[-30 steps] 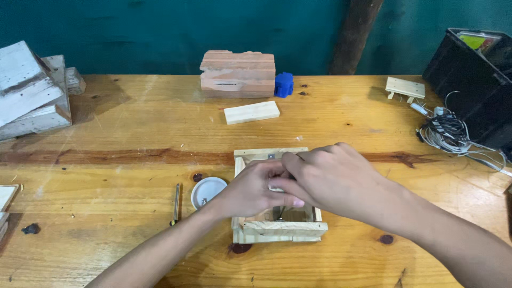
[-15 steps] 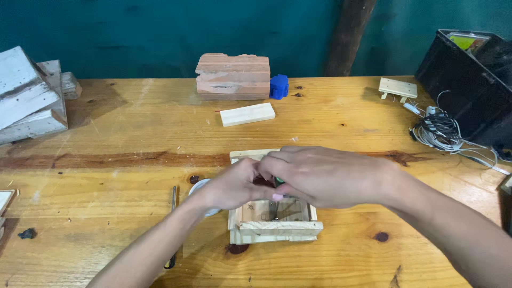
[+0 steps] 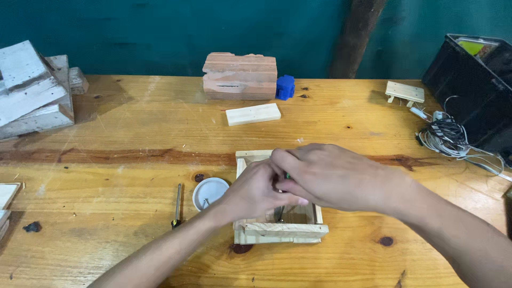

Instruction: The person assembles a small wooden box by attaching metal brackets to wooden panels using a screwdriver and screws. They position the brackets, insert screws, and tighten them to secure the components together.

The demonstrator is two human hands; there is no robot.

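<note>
**Listener:** What are you seeing from the head camera right now?

**Operator:** I am looking down at a wide orange-brown wooden desk [image 3: 106, 133]. Both of my hands are meeting over a small square frame of pale wood strips [image 3: 280, 230], which is lying flat near the front edge of the desk. My left hand [image 3: 255, 189] is curled inward, fingers pressed together around a thin dark tool with a green handle [image 3: 287, 176]. My right hand [image 3: 333, 173] is draped over the left, fingers closing on the same handle. The tool's tip is reaching down inside the frame; I cannot tell what it is touching.

**Listener:** What has changed in the last second?

**Operator:** My right hand has been sliding leftward, so it is now covering more of the left hand and the frame's far rail. The frame itself is staying where it was. I judge the work is being done inside the frame, with the grip tightening.

**Listener:** What else is nearby?

**Operator:** A small round white lid [image 3: 210, 192] is lying just beside the frame's left side, and a slim metal rod [image 3: 177, 205] is lying farther left. A short pale wooden block [image 3: 253, 114] and a reddish brick [image 3: 240, 76] are sitting well behind.
</note>
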